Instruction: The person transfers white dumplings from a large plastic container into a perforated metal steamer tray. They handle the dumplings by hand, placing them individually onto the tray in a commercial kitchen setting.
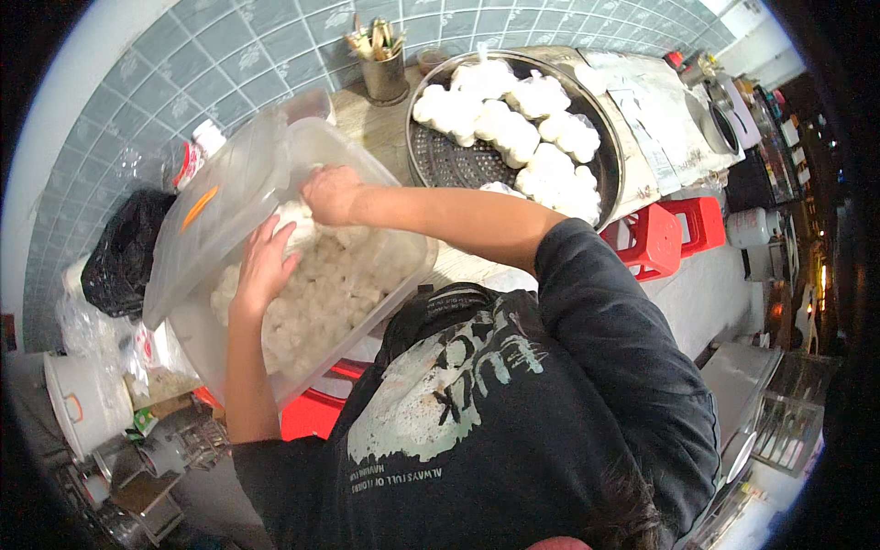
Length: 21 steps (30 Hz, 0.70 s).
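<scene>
A large translucent plastic bin (392,302) stands before me, filled with many round white balls (330,295) that look like dough or fish balls. Inside its far part, my right hand (331,194) is curled at the top of a white bundle (300,223), apparently a bagged portion of the balls. My left hand (265,258) rests against the near left side of that bundle, its fingers spread. The bin's translucent lid (220,206), with an orange clip, leans over the left side. What my right fingertips pinch is hidden.
Right of the bin, a round perforated metal steamer tray (454,161) holds several bagged white portions (509,134). Behind stands a metal cup of utensils (385,75) near the tiled wall. A black plastic bag (127,254) lies left; red stools (646,240) stand below the counter.
</scene>
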Each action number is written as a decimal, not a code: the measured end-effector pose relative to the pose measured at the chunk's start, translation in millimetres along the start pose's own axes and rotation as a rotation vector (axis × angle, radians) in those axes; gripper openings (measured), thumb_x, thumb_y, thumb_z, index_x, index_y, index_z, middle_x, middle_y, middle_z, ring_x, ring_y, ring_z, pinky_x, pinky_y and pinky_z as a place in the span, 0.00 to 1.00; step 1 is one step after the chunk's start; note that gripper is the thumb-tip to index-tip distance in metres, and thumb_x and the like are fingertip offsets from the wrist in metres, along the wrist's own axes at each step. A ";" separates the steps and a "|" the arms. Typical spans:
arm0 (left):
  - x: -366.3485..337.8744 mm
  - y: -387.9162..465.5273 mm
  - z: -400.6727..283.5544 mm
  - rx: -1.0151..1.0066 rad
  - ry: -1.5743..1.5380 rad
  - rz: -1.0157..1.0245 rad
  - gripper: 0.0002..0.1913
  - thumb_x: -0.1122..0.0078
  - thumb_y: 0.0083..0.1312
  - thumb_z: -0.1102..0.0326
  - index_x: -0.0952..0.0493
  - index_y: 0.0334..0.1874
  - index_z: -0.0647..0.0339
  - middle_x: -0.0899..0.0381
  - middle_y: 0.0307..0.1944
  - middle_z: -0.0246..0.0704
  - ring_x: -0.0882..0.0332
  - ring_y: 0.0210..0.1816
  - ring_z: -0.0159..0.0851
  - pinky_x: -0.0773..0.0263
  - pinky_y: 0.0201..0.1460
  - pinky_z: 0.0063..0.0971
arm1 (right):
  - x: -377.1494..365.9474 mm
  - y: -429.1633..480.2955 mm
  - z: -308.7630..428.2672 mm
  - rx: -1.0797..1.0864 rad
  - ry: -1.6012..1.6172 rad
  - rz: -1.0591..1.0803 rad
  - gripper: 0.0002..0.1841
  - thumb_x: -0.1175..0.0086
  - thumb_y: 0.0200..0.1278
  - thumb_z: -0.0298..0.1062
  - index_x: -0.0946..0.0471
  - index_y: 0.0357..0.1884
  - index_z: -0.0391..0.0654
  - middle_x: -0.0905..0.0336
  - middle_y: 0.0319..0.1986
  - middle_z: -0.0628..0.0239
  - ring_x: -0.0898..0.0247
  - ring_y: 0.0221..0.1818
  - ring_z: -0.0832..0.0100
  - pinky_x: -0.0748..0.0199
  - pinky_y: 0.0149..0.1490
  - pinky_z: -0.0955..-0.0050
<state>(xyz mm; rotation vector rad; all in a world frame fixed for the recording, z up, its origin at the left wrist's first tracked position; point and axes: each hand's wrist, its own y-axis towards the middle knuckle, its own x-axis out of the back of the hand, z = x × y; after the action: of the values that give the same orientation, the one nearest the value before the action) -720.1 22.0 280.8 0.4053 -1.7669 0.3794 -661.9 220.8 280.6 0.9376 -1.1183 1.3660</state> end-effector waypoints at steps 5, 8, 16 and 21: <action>34.1 -31.1 -43.1 0.034 0.046 0.075 0.30 0.35 0.56 0.70 0.31 0.64 0.57 0.35 0.66 0.44 0.38 0.66 0.52 0.42 0.70 0.41 | 22.5 -65.4 -44.0 0.302 0.372 -0.642 0.17 0.41 0.53 0.32 0.23 0.47 0.43 0.23 0.42 0.59 0.26 0.49 0.56 0.26 0.53 0.58; 37.0 -58.6 -68.9 0.079 -0.052 0.030 0.29 0.34 0.57 0.69 0.30 0.63 0.58 0.35 0.65 0.45 0.39 0.66 0.53 0.41 0.69 0.42 | 29.4 -90.7 -115.1 0.139 0.379 -0.599 0.17 0.42 0.53 0.33 0.22 0.48 0.44 0.22 0.45 0.58 0.26 0.50 0.55 0.27 0.55 0.60; 1.2 -61.1 -129.9 0.235 -0.245 -0.157 0.25 0.36 0.58 0.69 0.27 0.60 0.59 0.31 0.63 0.44 0.33 0.64 0.51 0.38 0.66 0.40 | -25.8 -91.1 -335.0 -0.435 0.186 -0.343 0.20 0.44 0.53 0.37 0.20 0.50 0.47 0.19 0.45 0.54 0.24 0.49 0.54 0.26 0.55 0.59; -18.2 -50.1 -154.5 0.311 -0.296 -0.291 0.21 0.38 0.59 0.71 0.25 0.57 0.60 0.25 0.58 0.43 0.28 0.60 0.48 0.35 0.64 0.37 | -41.4 -41.6 -336.2 -0.324 0.052 -0.290 0.27 0.44 0.53 0.40 0.27 0.59 0.50 0.20 0.47 0.56 0.26 0.53 0.54 0.26 0.55 0.58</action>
<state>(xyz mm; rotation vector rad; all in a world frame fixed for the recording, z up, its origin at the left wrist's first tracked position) -560.1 50.0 299.7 0.9706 -1.9014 0.4012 -597.6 534.6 163.0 0.7865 -1.0772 0.9355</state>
